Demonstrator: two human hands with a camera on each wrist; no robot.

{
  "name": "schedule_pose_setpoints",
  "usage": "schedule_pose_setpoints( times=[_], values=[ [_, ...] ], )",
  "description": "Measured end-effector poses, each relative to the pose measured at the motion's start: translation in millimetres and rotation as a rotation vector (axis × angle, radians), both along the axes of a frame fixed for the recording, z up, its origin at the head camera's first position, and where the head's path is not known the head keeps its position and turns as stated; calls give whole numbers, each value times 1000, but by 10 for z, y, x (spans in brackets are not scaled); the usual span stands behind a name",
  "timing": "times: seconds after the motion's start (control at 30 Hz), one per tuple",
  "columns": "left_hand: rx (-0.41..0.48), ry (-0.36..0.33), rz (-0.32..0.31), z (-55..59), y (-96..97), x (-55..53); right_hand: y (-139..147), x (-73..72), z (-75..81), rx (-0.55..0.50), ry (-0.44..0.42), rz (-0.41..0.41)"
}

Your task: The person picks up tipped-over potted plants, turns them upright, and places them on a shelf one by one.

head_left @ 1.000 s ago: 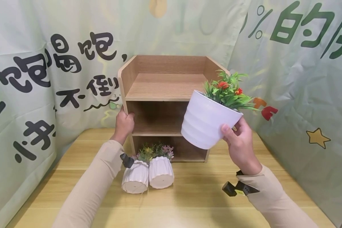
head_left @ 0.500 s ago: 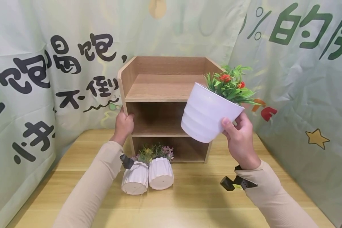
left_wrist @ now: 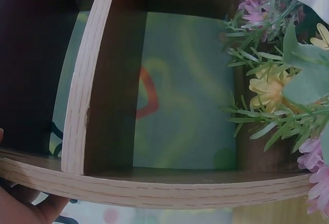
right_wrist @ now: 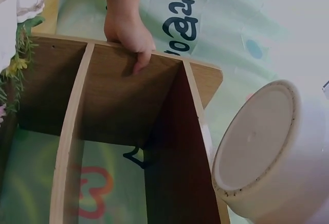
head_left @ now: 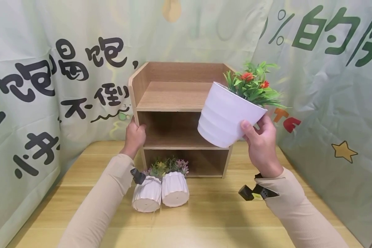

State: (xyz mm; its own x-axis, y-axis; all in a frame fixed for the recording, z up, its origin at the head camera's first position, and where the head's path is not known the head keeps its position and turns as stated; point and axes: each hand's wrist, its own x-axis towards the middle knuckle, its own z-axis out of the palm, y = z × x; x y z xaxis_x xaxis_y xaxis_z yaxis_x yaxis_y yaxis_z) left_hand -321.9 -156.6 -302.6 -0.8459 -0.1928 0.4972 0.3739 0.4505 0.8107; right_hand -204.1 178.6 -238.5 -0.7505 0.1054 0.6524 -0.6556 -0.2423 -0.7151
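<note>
My left hand (head_left: 135, 137) grips the left side panel of a wooden shelf unit (head_left: 179, 94), thumb on the inner face of the middle compartment. In the right wrist view that same left hand (right_wrist: 129, 29) hooks over the panel edge. My right hand (head_left: 261, 144) pinches the rim of a white ribbed flower pot (head_left: 227, 119), thumb outside. The pot hangs tilted in front of the unit's right part, its base toward the lower left. Green leaves with red flowers (head_left: 251, 82) fill it. The pot's underside (right_wrist: 257, 136) shows in the right wrist view.
Two small white fluted pots (head_left: 146, 194) with yellow and pink flowers (head_left: 170, 166) lie tipped on the wooden table (head_left: 210, 213), tops toward the bottom compartment. Printed fabric (head_left: 325, 113) hangs close behind and at both sides.
My right hand has raised the flower pot and shifted it slightly to the right. The left hand keeps its grip on the shelf unit, and the small pots stay put.
</note>
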Motion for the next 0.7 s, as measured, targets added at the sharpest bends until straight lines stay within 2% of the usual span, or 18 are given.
schedule_pose_setpoints(
  times=[0.17,0.47,0.7],
  values=[
    [-1,-11,-3,-8,-2,-4,-11,-27,47,8,2,-49],
    [-1,22,-3,-12,-12,-6,-22,-95,142,46,41,-171],
    [9,17,-10,-22,-5,-16,-30,-130,212,34,76,-187]
  ],
)
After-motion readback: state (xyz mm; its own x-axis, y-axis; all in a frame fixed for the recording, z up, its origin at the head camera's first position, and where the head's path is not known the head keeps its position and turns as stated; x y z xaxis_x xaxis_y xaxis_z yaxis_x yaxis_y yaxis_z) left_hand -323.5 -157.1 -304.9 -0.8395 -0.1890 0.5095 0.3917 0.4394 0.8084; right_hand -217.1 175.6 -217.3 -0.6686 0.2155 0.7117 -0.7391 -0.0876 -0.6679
